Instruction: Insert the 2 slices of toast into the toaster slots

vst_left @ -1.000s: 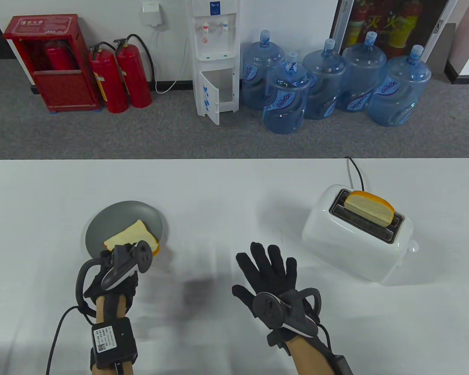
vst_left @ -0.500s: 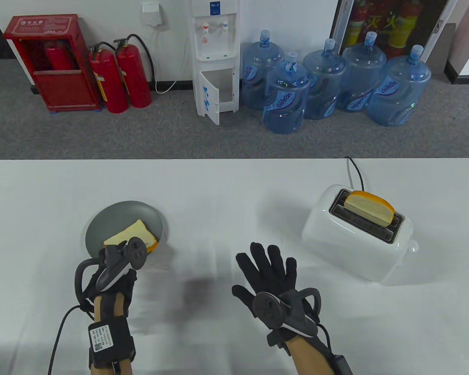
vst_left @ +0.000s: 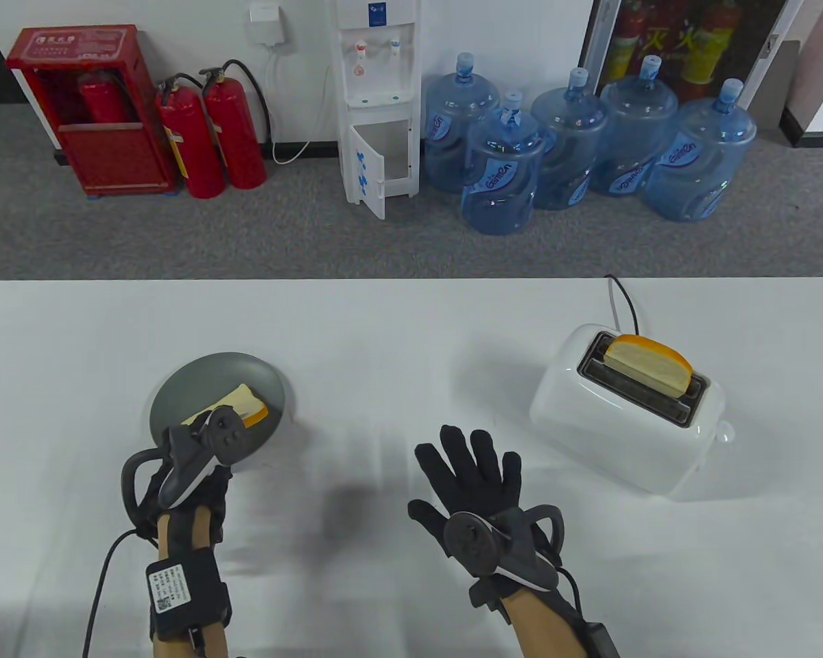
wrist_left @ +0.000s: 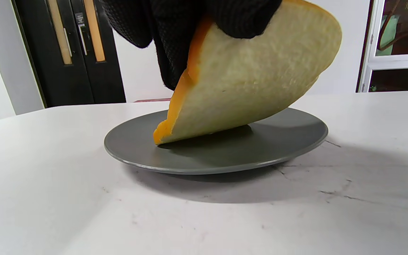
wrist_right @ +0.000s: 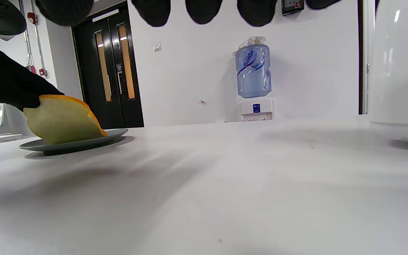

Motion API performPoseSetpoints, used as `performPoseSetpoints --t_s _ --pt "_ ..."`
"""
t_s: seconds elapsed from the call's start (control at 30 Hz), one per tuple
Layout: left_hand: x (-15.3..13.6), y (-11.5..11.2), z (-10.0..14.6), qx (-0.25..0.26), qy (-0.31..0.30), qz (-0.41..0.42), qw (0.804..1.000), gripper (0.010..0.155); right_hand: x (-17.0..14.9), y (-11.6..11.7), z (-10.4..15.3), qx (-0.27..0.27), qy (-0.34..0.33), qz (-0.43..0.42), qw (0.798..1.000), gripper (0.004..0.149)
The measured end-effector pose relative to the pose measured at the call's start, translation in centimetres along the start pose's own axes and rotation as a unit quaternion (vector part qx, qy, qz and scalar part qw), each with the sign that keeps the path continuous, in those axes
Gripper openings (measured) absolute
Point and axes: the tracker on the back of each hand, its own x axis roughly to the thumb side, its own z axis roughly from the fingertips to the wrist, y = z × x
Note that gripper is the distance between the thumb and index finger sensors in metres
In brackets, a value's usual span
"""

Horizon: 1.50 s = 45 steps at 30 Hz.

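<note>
A white toaster (vst_left: 624,418) stands at the right of the table with one toast slice (vst_left: 648,364) upright in its far slot; the near slot is bare. The second toast slice (vst_left: 247,406) (wrist_left: 253,81) (wrist_right: 64,120) is tilted up on the grey plate (vst_left: 206,384) (wrist_left: 225,152), one edge still touching it. My left hand (vst_left: 209,439) pinches this slice at its top, fingers (wrist_left: 175,39) curled round the crust. My right hand (vst_left: 470,466) rests flat on the table between plate and toaster, fingers spread, holding nothing.
The toaster's cable (vst_left: 624,301) runs off the far edge of the table. The toaster's lever knob (vst_left: 725,432) sticks out at its near right. Beyond the table stand water bottles (vst_left: 501,171), a dispenser (vst_left: 377,103) and fire extinguishers (vst_left: 209,137).
My left hand moved left and forward over the plate, and the slice it grips has tipped up from lying flat and shifted onto the plate. The right hand stayed still.
</note>
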Motion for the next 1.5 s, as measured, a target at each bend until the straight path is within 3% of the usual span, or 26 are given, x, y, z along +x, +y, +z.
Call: performPoseSetpoints --t_s 0.6,1.5 --pt "-0.9 0.8 -1.0 0.026 0.015 0.021 0.999 0.05 -0.1 0.0 -0.1 0.005 0.003 0.002 1.0 0.073" --pt "-1.4 1.2 -1.5 0.104 0.04 0.02 0.994 0.049 -0.4 0.0 -0.2 0.007 0.009 0.006 1.0 0.073"
